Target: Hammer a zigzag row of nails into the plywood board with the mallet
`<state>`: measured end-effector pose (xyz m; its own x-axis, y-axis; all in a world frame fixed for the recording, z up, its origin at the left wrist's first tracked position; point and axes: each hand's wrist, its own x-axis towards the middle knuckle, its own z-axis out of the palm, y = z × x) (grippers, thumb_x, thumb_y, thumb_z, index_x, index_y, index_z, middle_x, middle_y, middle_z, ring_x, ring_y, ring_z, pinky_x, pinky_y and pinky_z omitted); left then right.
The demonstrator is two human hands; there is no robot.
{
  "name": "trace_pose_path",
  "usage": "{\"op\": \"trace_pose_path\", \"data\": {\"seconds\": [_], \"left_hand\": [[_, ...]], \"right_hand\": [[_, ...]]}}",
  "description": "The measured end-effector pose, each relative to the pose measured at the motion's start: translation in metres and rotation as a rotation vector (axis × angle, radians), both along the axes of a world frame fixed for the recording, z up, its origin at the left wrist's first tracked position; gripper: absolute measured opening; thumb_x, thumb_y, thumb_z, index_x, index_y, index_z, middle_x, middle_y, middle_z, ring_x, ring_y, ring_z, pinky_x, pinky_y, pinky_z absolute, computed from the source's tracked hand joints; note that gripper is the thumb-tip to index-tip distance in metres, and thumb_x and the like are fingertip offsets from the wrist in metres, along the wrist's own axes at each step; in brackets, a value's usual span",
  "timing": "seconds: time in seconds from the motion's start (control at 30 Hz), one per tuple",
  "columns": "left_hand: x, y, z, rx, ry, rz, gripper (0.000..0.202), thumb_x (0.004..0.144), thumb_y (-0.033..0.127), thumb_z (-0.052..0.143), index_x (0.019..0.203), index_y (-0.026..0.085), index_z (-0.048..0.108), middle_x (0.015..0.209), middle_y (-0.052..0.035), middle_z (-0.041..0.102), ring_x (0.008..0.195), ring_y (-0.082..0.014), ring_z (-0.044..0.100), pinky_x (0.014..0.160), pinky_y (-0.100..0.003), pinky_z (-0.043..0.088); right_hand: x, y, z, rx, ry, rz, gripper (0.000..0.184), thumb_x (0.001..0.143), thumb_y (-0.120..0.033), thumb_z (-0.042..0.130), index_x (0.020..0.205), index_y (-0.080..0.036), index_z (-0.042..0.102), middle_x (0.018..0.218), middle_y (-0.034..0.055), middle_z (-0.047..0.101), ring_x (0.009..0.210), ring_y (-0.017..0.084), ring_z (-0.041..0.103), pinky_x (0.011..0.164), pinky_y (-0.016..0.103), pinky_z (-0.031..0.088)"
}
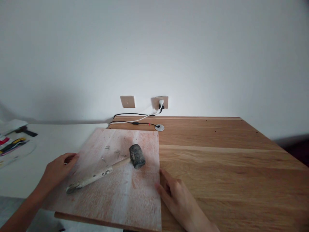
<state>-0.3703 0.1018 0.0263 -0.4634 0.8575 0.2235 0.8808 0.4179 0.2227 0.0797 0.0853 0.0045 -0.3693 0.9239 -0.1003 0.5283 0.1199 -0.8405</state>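
Fingers of the left hand (59, 169) meet one side of the board (120, 199) at nine o'clock, while the right hand (180, 195) sits against the opposite side at about four, thumb on its edge; both are part-curled, and I cannot tell how firmly they close or whether any finger goes beneath. Taking the board's middle as the dial's centre and the wall as twelve, its near edge shows a brown strip at six. On its pale, reddish-streaked face lies a mallet (137, 157), handle end toward eight, dark head toward two, held by neither hand. Small metal fasteners (107, 148), too fine to tell as nails or screws, lie loose near twelve. The step in hand looks like steadying or placing the board; shifting it would call for level, even pressure from both sides, since the mallet could roll. Wooden tabletop (229, 180) spreads out toward three, and a white table (60, 138) with assorted tools (14, 146) toward ten. Farther off, toward one, cables run past a round grommet (159, 128) to a wall socket (165, 101); a blank plate (127, 101) is toward twelve.
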Motion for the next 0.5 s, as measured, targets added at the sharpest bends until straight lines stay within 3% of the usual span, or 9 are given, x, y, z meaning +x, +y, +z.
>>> {"op": "trace_pose_path", "data": {"seconds": [0.1,0.3,0.5], "left_hand": [[0.008,-0.003,0.003,-0.020,-0.004,0.033,0.043,0.099,0.050,0.045,0.102,0.017,0.074,0.092,-0.0012,0.081,0.093,-0.0232,0.077,0.086,-0.026,0.054],[0.028,-0.016,0.011,-0.036,-0.082,-0.098,0.037,0.095,0.052,0.055,0.099,0.021,0.074,0.094,0.0003,0.084,0.084,-0.0226,0.079,0.085,-0.028,0.060],[0.057,-0.022,0.009,0.000,-0.123,-0.152,0.039,0.085,0.055,0.054,0.090,0.023,0.075,0.087,-0.0028,0.085,0.074,-0.0249,0.080,0.079,-0.031,0.063]], "right_hand": [[0.002,-0.003,0.001,-0.032,-0.001,0.018,0.066,0.098,-0.044,0.045,0.147,-0.005,0.066,0.070,0.0025,0.064,0.063,0.024,0.064,0.064,0.033,0.046],[0.025,-0.007,-0.006,-0.074,-0.015,0.011,0.073,0.100,-0.048,0.042,0.149,0.003,0.062,0.069,0.0015,0.062,0.064,0.023,0.063,0.063,0.032,0.046],[0.070,-0.014,-0.022,-0.019,-0.063,-0.054,0.070,0.106,-0.053,0.046,0.154,-0.005,0.063,0.074,0.0032,0.071,0.069,0.024,0.072,0.067,0.032,0.055]]}}
